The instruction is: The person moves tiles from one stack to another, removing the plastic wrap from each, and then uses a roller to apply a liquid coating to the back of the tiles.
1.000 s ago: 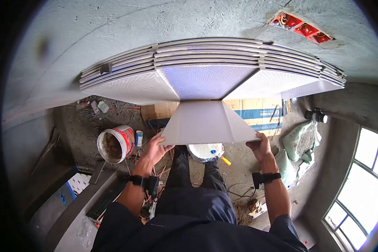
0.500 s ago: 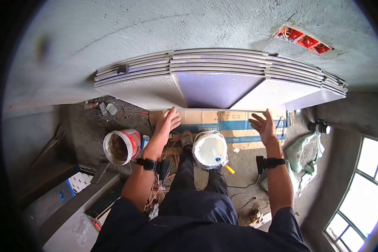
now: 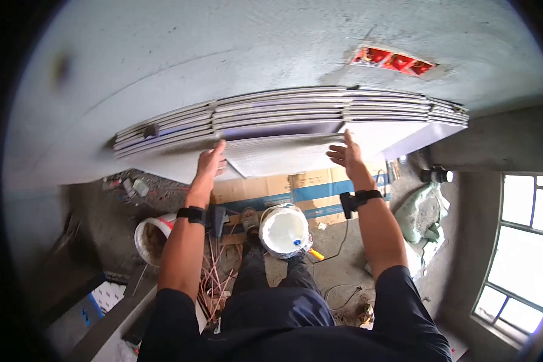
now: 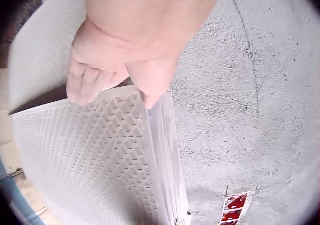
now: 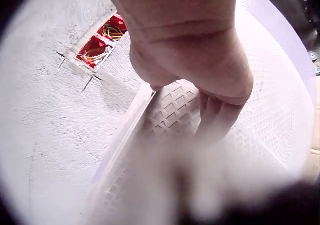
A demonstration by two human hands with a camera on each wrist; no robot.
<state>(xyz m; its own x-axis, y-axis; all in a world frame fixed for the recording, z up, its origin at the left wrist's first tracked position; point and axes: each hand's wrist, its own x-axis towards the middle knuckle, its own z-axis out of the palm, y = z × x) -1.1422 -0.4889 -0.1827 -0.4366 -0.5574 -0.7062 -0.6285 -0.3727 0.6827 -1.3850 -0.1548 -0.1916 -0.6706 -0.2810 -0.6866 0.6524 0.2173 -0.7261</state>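
Note:
A large pale tile (image 3: pixel 283 154) leans toward the stack of tiles (image 3: pixel 283 108) by the wall, its grid-ridged back facing me. A dark gap shows behind its upper edge. My left hand (image 3: pixel 211 163) grips the tile's left upper corner; in the left wrist view the thumb lies at the top edge and the fingers at the side edge. At the opposite corner my right hand (image 3: pixel 351 155) holds the tile, thumb up at the top edge and fingers spread over its back. In the right wrist view a blurred pale shape covers part of the lower area.
Between my feet stands a bucket (image 3: pixel 283 232) with white contents and a yellow-handled tool (image 3: pixel 317 254) at its rim. Flattened cardboard (image 3: pixel 320 178) lies below the tiles. A second bucket (image 3: pixel 148 241) is on the left, a sack (image 3: pixel 419 211) on the right. Red socket boxes (image 3: pixel 395 61) sit in the wall.
The tile has swung from sloping toward me, smooth face up, through edge-on, to leaning toward the stack with its ridged back to me. Both hands moved forward with it.

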